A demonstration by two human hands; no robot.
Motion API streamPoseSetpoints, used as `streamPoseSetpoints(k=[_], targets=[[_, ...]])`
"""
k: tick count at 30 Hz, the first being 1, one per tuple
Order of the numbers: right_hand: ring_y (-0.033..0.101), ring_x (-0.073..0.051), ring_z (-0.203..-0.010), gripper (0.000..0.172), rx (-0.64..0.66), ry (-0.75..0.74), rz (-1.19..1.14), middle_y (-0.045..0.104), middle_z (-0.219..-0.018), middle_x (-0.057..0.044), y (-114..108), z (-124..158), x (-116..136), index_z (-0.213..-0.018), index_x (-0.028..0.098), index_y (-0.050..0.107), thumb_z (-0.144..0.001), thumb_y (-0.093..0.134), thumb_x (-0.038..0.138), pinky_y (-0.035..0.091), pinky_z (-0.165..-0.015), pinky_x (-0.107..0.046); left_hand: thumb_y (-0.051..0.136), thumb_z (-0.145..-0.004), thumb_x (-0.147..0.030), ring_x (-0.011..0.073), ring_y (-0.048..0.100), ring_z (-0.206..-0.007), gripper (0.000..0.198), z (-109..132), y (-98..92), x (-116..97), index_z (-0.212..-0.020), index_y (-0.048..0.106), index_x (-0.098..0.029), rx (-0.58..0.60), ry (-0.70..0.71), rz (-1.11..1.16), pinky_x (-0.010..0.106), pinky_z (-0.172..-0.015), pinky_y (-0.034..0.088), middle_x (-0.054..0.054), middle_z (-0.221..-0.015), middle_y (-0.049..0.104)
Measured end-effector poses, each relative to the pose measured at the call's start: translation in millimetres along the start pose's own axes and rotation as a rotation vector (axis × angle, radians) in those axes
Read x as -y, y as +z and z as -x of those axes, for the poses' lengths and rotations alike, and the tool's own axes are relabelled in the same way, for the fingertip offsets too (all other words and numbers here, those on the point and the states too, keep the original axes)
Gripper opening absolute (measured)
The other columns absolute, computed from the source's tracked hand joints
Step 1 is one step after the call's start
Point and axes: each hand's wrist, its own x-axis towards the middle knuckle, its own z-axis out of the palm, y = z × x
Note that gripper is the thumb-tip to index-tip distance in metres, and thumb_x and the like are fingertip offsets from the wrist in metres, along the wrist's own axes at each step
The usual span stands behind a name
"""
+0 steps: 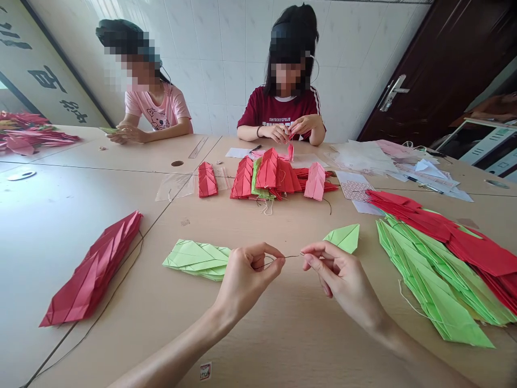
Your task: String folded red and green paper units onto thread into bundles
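A thin dark cord (291, 256) spans the short gap between my two hands above the table. My left hand (244, 277) pinches it between thumb and forefinger. At the other side, the fingertips of my right hand (341, 277) are closed on the cord's end. Behind my left hand lies a light green folded paper piece (196, 258), partly covered by it. Another green folded paper (345, 237) shows just beyond my right hand, its lower part hidden. To the left rests a red folded paper bundle (95, 269) with a long dark cord running beside it.
Green folded papers (428, 275) and red ones (464, 237) are stacked at the right. Across the table (258, 345), red folded pieces (269, 170) lie in a row. Two people sit opposite, one in a maroon shirt (258, 110) handling red paper. Plastic sheets (363, 156) lie far right.
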Motion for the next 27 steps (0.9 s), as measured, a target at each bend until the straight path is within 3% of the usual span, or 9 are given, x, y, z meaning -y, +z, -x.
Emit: streamPoseSetpoints(k=[10, 27], targets=[[0.042, -0.005, -0.035, 0.019, -0.055, -0.097, 0.109, 0.061, -0.07, -0.001, 4.3, 6.1, 4.0, -0.086, 0.02, 0.054, -0.086, 0.049, 0.039, 0.034, -0.029, -0.017, 0.056, -0.075, -0.032, 0.0058, 0.016, -0.044, 0.02, 2.0, 1.8, -3.9, -0.065, 0.064, -0.016, -0.03, 0.014, -0.016, 0.02, -0.043, 0.016, -0.008, -0.046, 0.016], [0.044, -0.003, -0.03, 0.016, -0.03, -0.102, 0.114, 0.059, -0.074, 0.001, 9.2, 10.8, 9.2, -0.081, 0.02, 0.05, -0.087, 0.046, 0.035, 0.036, -0.028, -0.017, 0.054, -0.077, -0.028, 0.0059, 0.017, -0.044, 0.019, 5.9, 6.5, -1.7, -0.064, 0.062, -0.018, -0.066, 0.111, -0.15, 0.02, -0.045, 0.018, -0.008, -0.046, 0.015]])
